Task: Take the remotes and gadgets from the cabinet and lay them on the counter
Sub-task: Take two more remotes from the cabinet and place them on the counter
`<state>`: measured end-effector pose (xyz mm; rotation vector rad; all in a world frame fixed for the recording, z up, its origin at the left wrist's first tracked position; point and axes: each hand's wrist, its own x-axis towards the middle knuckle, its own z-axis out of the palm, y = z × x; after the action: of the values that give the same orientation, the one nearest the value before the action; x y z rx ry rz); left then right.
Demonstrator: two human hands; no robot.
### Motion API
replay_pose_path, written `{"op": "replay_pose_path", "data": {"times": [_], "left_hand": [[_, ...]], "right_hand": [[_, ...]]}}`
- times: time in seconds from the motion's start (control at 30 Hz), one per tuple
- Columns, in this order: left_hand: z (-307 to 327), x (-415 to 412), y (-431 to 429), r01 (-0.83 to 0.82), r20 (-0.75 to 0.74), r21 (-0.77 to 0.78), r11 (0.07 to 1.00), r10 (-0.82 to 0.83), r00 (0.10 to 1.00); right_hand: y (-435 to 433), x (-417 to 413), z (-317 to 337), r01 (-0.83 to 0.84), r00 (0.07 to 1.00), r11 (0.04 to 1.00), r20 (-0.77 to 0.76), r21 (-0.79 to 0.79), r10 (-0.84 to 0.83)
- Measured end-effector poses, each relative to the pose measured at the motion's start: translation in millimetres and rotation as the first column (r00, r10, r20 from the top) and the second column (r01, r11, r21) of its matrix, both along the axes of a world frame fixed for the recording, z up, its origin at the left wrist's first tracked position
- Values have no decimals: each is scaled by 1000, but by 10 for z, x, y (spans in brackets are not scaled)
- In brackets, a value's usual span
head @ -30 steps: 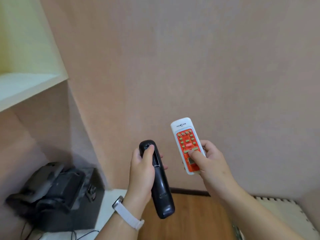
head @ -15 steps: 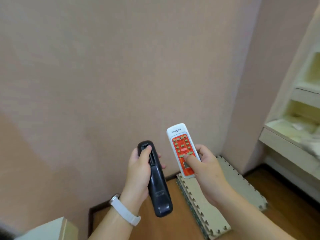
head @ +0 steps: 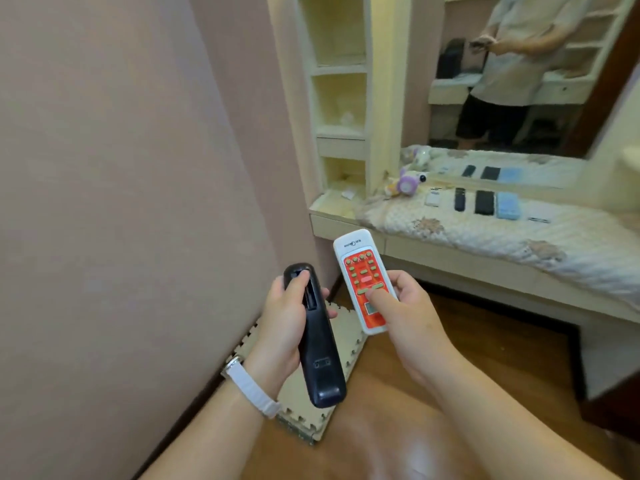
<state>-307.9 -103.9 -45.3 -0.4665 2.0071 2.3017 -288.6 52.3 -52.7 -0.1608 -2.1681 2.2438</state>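
Head view now takes in the worktop (head: pixel 450 233), which a second ago was out of sight behind bare wall. Left hand (head: pixel 284 327) has its fingers clamped on a black remote (head: pixel 320 344); right hand (head: pixel 405 313) grips a white-and-red remote (head: pixel 363 282), both held well short of it. Several gadgets, perhaps phones (head: pixel 484 201), already lie there in a row, so laying down comes next.
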Motion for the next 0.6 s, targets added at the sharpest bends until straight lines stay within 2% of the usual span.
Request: {"op": "replay_pose_path", "data": {"times": [0.3, 0.5, 0.6], "left_hand": [[-220, -833, 974, 287, 19, 25, 958, -287, 958], [-362, -1648, 1327, 391, 56, 123, 912, -400, 915], [-414, -2143, 1414, 416, 57, 168, 894, -430, 901]], "right_hand": [[856, -320, -201, 318, 945, 947, 60, 40, -320], [1135, -919, -295, 453, 879, 885, 112, 103, -463], [1207, -1348, -268, 469, 863, 868, 124, 163, -490]]}}
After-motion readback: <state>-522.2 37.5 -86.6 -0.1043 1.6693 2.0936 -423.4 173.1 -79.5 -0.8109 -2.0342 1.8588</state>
